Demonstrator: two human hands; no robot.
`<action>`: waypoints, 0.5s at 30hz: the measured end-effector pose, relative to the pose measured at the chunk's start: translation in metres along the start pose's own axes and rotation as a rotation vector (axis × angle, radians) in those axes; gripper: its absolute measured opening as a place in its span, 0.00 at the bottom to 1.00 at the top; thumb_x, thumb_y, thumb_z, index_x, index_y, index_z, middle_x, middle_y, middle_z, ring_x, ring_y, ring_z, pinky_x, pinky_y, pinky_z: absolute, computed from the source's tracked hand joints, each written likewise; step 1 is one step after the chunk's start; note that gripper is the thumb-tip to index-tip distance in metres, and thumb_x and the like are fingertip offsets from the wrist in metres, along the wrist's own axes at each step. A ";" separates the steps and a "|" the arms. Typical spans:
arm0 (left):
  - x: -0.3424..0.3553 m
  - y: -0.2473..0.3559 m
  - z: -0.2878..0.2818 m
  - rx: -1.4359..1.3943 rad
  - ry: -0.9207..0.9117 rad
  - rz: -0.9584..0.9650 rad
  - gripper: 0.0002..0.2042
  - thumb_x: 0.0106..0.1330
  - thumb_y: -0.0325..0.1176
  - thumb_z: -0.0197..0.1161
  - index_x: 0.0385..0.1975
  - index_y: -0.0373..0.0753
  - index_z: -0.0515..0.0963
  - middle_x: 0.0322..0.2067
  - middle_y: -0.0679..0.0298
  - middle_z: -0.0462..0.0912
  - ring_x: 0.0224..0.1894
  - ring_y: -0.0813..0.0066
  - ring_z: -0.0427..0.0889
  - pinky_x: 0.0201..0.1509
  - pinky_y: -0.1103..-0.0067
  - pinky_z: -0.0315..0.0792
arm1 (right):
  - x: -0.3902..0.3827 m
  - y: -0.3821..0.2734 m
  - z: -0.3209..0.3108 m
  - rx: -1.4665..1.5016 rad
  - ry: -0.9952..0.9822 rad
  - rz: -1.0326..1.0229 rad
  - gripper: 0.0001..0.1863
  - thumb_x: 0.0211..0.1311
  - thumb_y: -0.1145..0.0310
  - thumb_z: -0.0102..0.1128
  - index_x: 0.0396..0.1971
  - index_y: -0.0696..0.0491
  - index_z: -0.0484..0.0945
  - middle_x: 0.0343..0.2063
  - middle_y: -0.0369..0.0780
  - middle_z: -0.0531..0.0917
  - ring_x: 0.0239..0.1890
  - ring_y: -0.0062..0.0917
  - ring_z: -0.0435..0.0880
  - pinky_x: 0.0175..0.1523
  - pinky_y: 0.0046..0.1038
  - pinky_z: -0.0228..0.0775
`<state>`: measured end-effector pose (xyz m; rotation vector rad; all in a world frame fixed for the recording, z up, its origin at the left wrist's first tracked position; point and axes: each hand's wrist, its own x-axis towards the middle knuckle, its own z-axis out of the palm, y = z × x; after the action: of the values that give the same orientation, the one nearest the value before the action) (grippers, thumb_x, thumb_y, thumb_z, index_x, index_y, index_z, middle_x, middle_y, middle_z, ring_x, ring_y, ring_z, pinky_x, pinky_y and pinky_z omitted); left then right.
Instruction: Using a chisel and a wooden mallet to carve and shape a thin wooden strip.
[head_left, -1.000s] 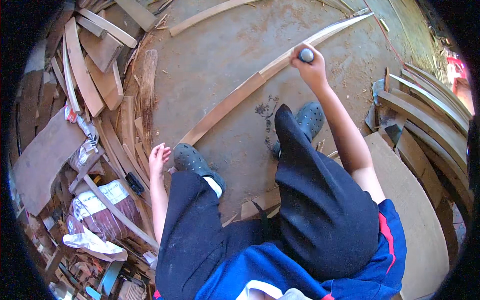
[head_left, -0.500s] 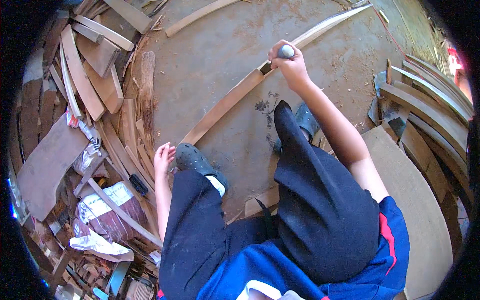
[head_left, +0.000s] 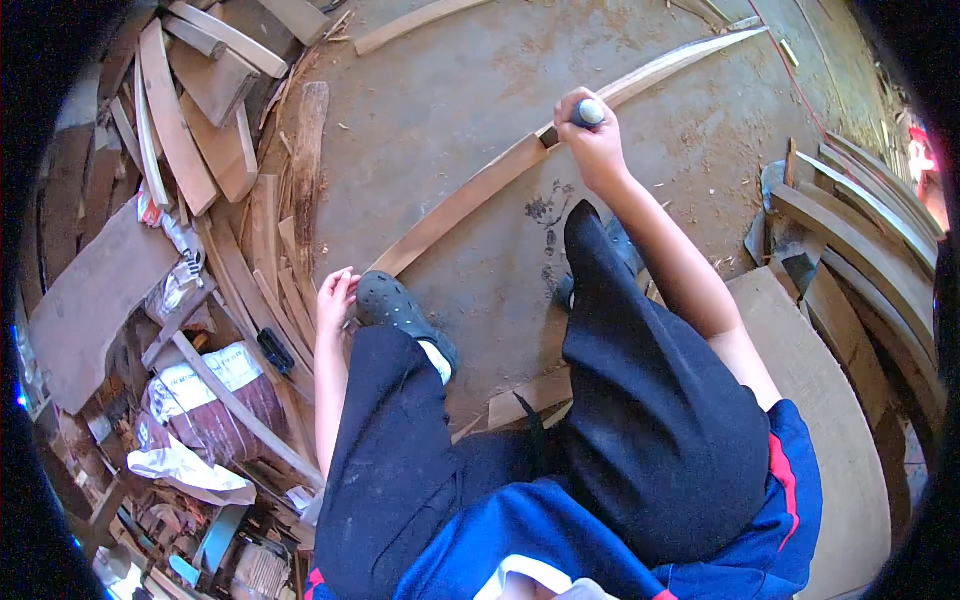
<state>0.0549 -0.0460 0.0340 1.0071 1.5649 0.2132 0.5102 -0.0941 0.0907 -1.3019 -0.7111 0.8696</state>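
A long, slightly curved wooden strip (head_left: 470,200) lies slantwise on the floor, from beside my left shoe (head_left: 395,300) up to the far right. My right hand (head_left: 590,140) is closed round a hand tool with a rounded grey-blue handle end (head_left: 589,112). Below the fist, a short dark part of the tool meets the strip near its middle; most of the tool is hidden. Beyond that point the wood looks paler. My left hand (head_left: 337,298) rests by the shoe near the strip's close end, holding nothing visible, its fingers loosely bent and apart.
Curved boards (head_left: 170,120) and offcuts pile up on the left, with a wrapped bundle (head_left: 220,400) below. More curved pieces (head_left: 850,220) are stacked at right, next to a broad flat board (head_left: 810,370). Shavings dot the concrete floor (head_left: 450,100).
The whole scene has shifted slightly right and up in the picture. My right hand and the tool stay at about the same place on the strip; my left hand stays by the shoe.
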 end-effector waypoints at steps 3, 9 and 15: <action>0.001 0.001 0.001 0.012 0.004 0.010 0.15 0.65 0.45 0.54 0.47 0.45 0.74 0.40 0.70 0.80 0.41 0.83 0.75 0.43 0.84 0.65 | -0.002 -0.004 0.002 0.050 -0.030 0.071 0.06 0.42 0.81 0.50 0.20 0.53 0.67 0.22 0.32 0.68 0.27 0.17 0.67 0.35 0.17 0.58; 0.002 0.001 0.006 0.007 -0.008 0.064 0.15 0.66 0.44 0.53 0.47 0.44 0.74 0.39 0.69 0.80 0.41 0.82 0.75 0.41 0.83 0.66 | 0.008 -0.012 -0.001 -0.084 -0.162 0.147 0.12 0.52 0.65 0.63 0.21 0.52 0.69 0.18 0.27 0.68 0.22 0.11 0.67 0.27 0.17 0.61; 0.020 -0.017 -0.005 0.026 -0.020 0.061 0.13 0.65 0.42 0.55 0.45 0.44 0.74 0.35 0.69 0.80 0.33 0.84 0.77 0.34 0.86 0.67 | 0.021 -0.019 0.004 -0.480 -0.389 0.388 0.16 0.57 0.54 0.60 0.22 0.50 0.69 0.17 0.29 0.70 0.22 0.13 0.69 0.29 0.19 0.61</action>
<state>0.0443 -0.0405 0.0101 1.0748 1.5233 0.2250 0.5201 -0.0747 0.1094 -1.7568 -1.0346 1.3442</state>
